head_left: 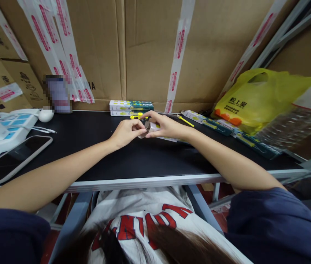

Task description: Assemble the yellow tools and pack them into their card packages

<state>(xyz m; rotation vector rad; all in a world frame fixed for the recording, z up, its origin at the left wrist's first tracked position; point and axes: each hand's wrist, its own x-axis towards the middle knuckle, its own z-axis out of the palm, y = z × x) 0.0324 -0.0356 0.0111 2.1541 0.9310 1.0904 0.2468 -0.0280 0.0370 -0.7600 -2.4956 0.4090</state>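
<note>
A small narrow carton (154, 127), white outside with a brown-grey inner end, is held over the black tabletop. My right hand (170, 126) is closed around its right part, thumb below and fingers above. At its left end, my left hand (125, 134) is closed in a pinch on the edge or flap; the fingertips partly hide what they grip. Just behind the hands lie small yellow plastic parts (139, 116). Two printed cartons (130, 107) are stacked against the cardboard wall. A thin yellow stick (186, 121) rests right of my right hand.
More printed cartons (215, 124) lie along the right back edge, beside a yellow plastic bag (256, 99) and a clear plastic container (295, 124). On the left are a phone (15, 157), a white power strip (20, 126) with cables, and a phone-like object (59, 93) leaning upright.
</note>
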